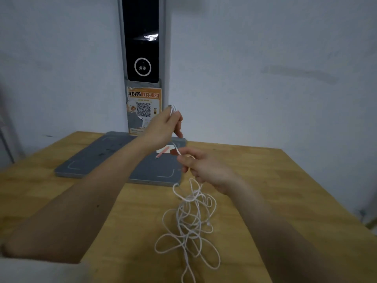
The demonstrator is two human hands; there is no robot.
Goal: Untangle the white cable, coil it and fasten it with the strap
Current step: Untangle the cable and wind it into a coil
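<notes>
A thin white cable hangs in a tangle of several loose loops from my right hand down to the wooden table. My right hand is closed on the cable just above the tangle. From there a short stretch runs up to my left hand, raised above the grey pad, which pinches a small bend of cable at its fingertips. A pink and white strip, possibly the strap, lies on the pad below my left hand.
A flat grey pad lies at the back of the table. Behind it stands a tall black device with a screen and an orange QR poster, against a pale wall. The table's right edge runs diagonally.
</notes>
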